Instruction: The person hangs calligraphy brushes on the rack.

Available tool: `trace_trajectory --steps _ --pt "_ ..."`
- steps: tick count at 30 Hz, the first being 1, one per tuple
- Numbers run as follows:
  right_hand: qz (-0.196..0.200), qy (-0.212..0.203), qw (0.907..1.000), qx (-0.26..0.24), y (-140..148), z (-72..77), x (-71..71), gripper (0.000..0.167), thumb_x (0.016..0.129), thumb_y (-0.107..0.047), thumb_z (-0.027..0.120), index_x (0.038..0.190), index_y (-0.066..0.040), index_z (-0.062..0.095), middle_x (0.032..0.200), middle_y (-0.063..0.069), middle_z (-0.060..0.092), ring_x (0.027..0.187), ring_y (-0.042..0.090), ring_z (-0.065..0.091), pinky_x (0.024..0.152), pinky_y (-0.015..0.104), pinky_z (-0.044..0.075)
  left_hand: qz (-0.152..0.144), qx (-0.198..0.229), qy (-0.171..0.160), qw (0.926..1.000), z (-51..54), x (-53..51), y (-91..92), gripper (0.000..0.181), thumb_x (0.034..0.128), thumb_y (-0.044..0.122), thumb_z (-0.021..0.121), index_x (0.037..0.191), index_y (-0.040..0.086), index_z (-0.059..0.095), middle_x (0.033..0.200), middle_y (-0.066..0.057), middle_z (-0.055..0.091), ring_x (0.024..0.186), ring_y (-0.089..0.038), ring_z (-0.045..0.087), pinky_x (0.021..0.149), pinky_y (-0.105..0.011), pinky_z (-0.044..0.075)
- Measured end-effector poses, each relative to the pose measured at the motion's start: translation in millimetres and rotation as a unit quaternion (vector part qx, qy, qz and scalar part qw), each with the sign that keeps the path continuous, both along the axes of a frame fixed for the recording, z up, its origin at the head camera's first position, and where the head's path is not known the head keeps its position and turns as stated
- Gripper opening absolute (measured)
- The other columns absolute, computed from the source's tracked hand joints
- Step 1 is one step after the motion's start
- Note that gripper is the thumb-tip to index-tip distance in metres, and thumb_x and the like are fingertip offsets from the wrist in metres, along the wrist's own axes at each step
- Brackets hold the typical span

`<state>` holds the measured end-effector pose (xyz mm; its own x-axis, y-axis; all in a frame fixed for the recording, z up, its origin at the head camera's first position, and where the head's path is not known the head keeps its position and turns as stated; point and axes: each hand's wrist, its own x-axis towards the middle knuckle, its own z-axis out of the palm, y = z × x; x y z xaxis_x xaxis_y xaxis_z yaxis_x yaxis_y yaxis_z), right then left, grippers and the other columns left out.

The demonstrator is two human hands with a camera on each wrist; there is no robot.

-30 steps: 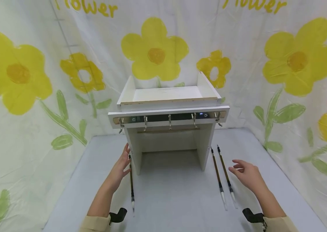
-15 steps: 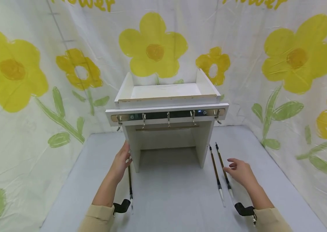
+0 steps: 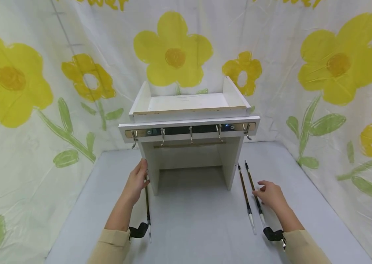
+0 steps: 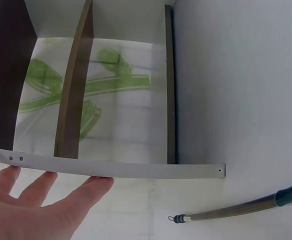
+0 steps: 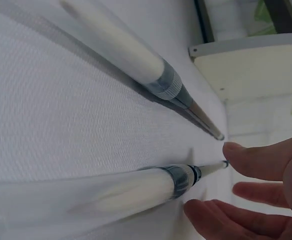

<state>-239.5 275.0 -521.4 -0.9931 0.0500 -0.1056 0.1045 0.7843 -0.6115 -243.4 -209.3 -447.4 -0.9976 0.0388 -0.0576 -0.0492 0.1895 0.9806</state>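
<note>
A white shelf unit with a row of metal hooks along its front stands at the back of the table. My left hand is at its left side; in the left wrist view the fingertips touch the panel's edge. Partly behind that hand lies a capped calligraphy brush. On the right lie two more, an inner brush and an outer brush. My right hand hovers at the outer brush, thumb and fingers spread about its handle; I cannot see firm contact.
The light table extends in front of the unit. A white curtain with yellow flowers hangs behind and at both sides. A dark wrist mount sits at the left cuff, another wrist mount at the right.
My right hand has moved left and come to the outer brush. My left hand has come against the shelf's side panel. The head view has shifted slightly; the brushes lie as before.
</note>
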Motion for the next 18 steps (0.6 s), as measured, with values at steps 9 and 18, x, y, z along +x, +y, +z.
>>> trace_trajectory --steps 9,18 --pt "0.001 0.005 0.9995 0.032 -5 -8.2 -11.0 0.061 0.086 -0.018 0.080 0.133 0.011 0.054 0.110 0.031 0.067 0.065 0.018 0.066 0.065 0.039 0.056 0.002 0.002 -0.011 0.9999 6.2 2.4 -1.8 0.082 0.1026 0.065 0.030 0.164 0.016 0.008 0.170 -0.013 0.010 0.152 -0.044 0.021 0.116 -0.057 0.034" --pt "-0.004 0.003 0.9992 0.040 -5 -14.5 -14.5 0.058 0.081 -0.009 0.081 0.128 0.013 0.057 0.095 0.024 0.071 0.077 0.028 0.068 0.064 0.041 0.057 -0.001 -0.001 -0.007 1.0000 7.6 2.5 -0.6 0.082 0.1023 0.065 0.030 0.164 0.015 0.010 0.169 -0.015 0.012 0.151 -0.045 0.022 0.115 -0.057 0.036"
